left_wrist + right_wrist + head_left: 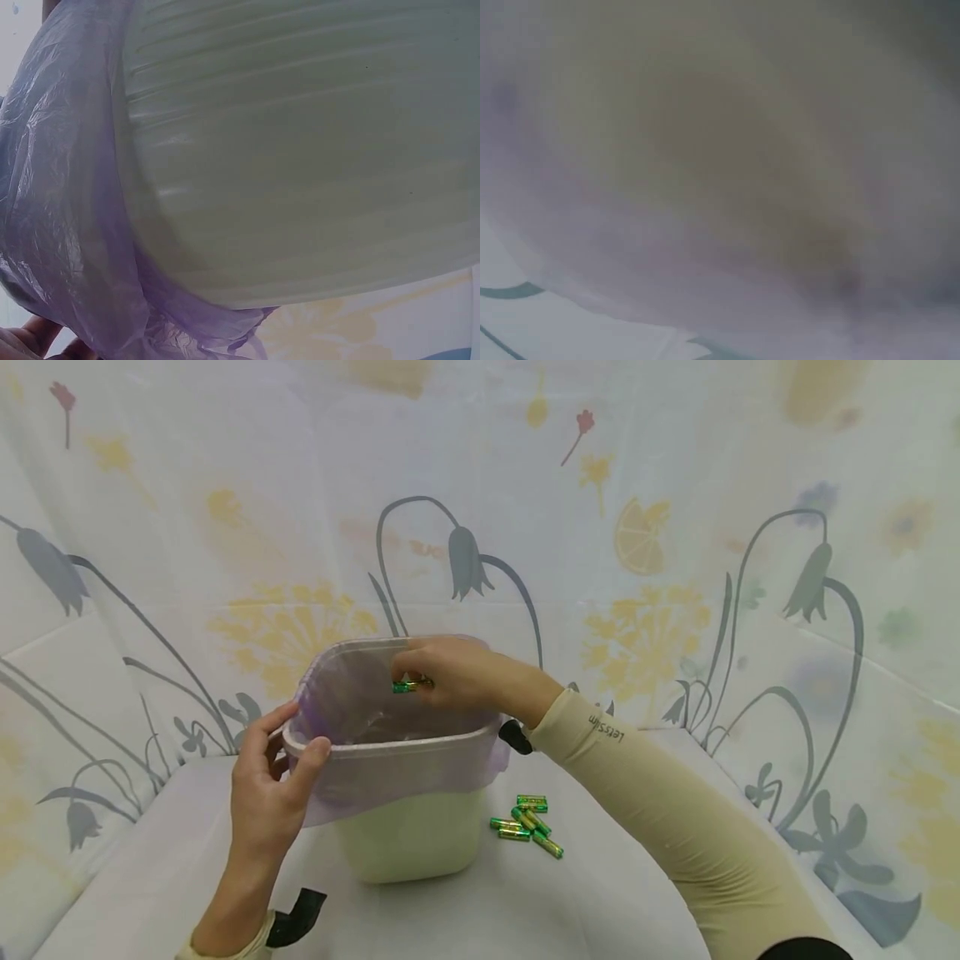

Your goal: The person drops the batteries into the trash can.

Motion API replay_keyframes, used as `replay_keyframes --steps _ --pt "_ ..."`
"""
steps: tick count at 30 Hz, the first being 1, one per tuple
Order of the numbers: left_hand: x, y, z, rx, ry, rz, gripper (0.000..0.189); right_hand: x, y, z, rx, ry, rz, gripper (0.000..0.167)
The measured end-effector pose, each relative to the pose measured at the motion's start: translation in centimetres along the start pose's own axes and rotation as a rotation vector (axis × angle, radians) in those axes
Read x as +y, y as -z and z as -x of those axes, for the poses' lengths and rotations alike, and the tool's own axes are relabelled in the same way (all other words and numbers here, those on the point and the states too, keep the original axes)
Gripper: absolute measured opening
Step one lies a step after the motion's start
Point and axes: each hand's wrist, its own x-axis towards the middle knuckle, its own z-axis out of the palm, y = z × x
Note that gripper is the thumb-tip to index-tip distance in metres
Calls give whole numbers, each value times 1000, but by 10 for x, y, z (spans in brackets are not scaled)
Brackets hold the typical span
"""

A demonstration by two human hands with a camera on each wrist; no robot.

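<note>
A pale green trash bin [408,843] stands upright, lined with a thin purple plastic bag [405,777] folded over its rim. At the bin's near left corner my left hand [270,777] grips the lined rim, thumb in front and fingers along the side. My right hand [457,672] is over the bin's opening and holds a green and gold battery [406,687]; whether it holds more than one is hidden. In the left wrist view the bin's ribbed wall [300,172] and the hanging bag [67,187] fill most of the picture. The right wrist view is a close blur.
Several green and gold batteries [531,821] lie in a loose group on the white table [600,893], right of the bin. A flower-printed sheet [300,527] hangs behind and along the sides.
</note>
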Motion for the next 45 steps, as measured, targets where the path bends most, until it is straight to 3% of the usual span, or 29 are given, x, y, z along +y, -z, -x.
replay_keyframes --steps 13,26,45 --pt "-1 0 1 -8 3 -1 52 1 -16 5 -48 -19 -37 24" --pt "1 -2 1 -14 3 6 52 2 -18 7 -50 -36 -81 24" --pt "2 -1 1 -15 1 -8 51 2 -19 5 -50 -51 -63 30"
